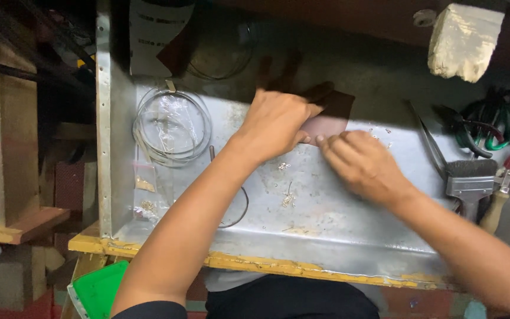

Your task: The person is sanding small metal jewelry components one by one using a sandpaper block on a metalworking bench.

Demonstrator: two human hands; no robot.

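Head view: both hands' fingers (320, 140) pinching brown sheet (333, 115), wire coil (172, 127) beside.

dim top shadow, bright glare below, sharp.

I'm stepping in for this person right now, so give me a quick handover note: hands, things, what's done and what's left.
Left hand: pressing down on the dark brown flat sheet at its left end.
Right hand: fingers pinching the sheet's near edge.
The sheet lies on the metal-clad workbench, towards the back.
Small silvery scraps are scattered in front of the hands; a coiled wire ring lies to the left, a metal brush to the right.
Done: sheet held in place. Left: cannot tell from this view.
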